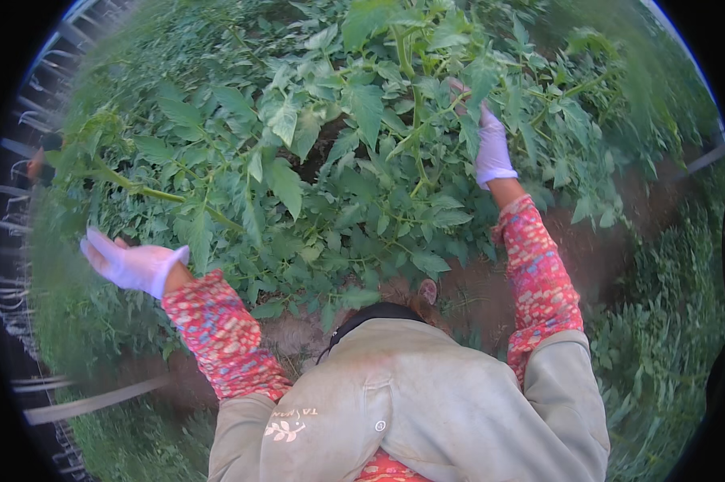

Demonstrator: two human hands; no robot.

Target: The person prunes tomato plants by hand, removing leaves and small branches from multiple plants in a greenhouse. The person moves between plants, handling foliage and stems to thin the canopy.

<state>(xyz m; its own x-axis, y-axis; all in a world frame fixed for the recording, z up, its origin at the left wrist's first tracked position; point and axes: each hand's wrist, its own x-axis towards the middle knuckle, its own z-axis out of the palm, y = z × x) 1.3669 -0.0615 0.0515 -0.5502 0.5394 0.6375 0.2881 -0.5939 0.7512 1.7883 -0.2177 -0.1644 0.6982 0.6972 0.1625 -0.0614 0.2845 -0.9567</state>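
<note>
Dense tomato plants [362,114] with toothed green leaves fill the ground before me. My left hand [130,259], in a thin whitish glove, is at the left edge of the foliage, below a thick leaning tomato stem [158,194]. Its fingers are spread apart and hold nothing visible. My right hand [474,111], gloved the same way, reaches in among the leaves at the upper right, beside an upright tomato stem [416,108]. Leaves cover part of its fingers, so whether it grips anything cannot be told.
Bare brown soil [477,295] runs between the plants and another green row [657,361] at the right. A pale strip [97,400] crosses the lower left. Along the far left edge is a row of thin pale slats or stakes [19,223]. A person is partly visible there.
</note>
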